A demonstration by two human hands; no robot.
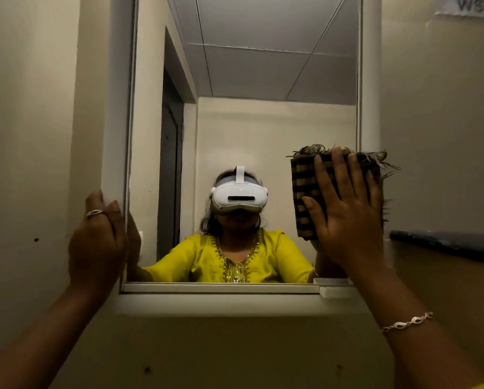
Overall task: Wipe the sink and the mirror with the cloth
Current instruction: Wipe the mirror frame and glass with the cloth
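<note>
While the right hand (347, 217) presses flat on the cloth (305, 192), its fingers are straight and spread. Nothing is pinched: palm and fingers just pin the cloth to the mirror (263, 130).

Cloth: folded, dark brown-and-tan stripes, frayed fringe along the top edge. It sits at about 4 o'clock on the glass, hard against the right side. Its right part overlaps the white frame (117, 108) there. Fingertips reach almost to the fringe, and the rest of the cloth shows at 9 o'clock of the hand. Beaded bracelet (407, 322) on the right wrist.

Left hand (97, 242) grips the frame's left upright at about 8 o'clock of the mirror. Fingers are curled round the edge, and they show in the reflection just inside the glass. Ring (93, 213) on one finger.

Mirror hangs on a beige wall (24, 108). Reflected at 6 o'clock of the glass: a person in a yellow embroidered top (207, 262) wearing a white headset (239, 196). Dark door (169, 164) at 9 o'clock, panelled ceiling (263, 51) at 12.

Small white block (334, 290) on the bottom frame rail at 5 o'clock. Dark ledge (445, 244) at 3 o'clock of the view, just right of the cloth hand. Paper label (476, 5) at 1 o'clock, text cut off, cannot read it whole.
</note>
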